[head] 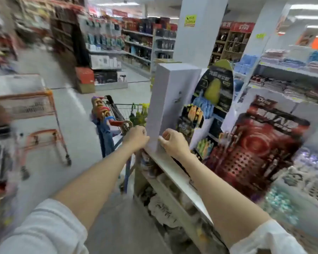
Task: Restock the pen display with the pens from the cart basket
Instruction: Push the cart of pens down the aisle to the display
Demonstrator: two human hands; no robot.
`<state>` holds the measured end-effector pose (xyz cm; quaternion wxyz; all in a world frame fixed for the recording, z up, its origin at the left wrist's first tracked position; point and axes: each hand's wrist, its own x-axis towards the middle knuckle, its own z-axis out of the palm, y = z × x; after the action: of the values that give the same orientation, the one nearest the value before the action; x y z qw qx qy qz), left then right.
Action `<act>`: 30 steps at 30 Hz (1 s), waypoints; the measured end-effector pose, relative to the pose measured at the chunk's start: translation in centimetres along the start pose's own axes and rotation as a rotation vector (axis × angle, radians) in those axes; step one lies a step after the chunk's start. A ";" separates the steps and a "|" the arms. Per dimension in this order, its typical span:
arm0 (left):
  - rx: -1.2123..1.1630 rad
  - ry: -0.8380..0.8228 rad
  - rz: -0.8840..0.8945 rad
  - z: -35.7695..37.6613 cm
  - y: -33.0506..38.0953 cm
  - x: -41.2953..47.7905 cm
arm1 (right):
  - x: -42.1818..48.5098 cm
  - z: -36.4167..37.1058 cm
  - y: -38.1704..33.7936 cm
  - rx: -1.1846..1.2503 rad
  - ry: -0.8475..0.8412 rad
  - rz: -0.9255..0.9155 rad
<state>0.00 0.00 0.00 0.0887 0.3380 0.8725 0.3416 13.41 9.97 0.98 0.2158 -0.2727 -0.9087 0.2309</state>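
Note:
The whole view is motion-blurred. A white cardboard pen display stands on a shelf top, with a black and green header and tiers of pens on its front. My left hand grips the lower left edge of its white side panel. My right hand holds the panel's lower front corner with curled fingers. Behind my left hand stands the shopping cart, its wire basket holding green items; pens in it cannot be made out.
A red and black pen display stands to the right of the white one. The shelf unit below holds blurred goods. An orange trolley stands on the aisle floor at the left. Towels fill shelves at the far right.

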 end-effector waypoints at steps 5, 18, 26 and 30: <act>-0.029 0.086 -0.281 -5.9 -12.0 1.4 | 4.5 10.7 -7.6 0.086 -0.230 -0.054; -0.116 0.282 -0.660 -19.3 -33.9 16.5 | 26.1 34.4 -21.6 0.155 -0.703 -0.188; -0.157 0.399 -0.812 -27.2 -44.4 26.4 | 40.5 43.8 -30.0 0.130 -0.787 -0.283; -0.140 0.410 -0.931 -30.0 -50.9 31.3 | 46.2 50.0 -34.2 0.095 -0.839 -0.329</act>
<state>-62.16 -23.04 -8.49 0.0809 -0.1670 0.9049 0.3829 -61.04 -3.09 -8.38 -0.1253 0.0027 -0.9372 0.3254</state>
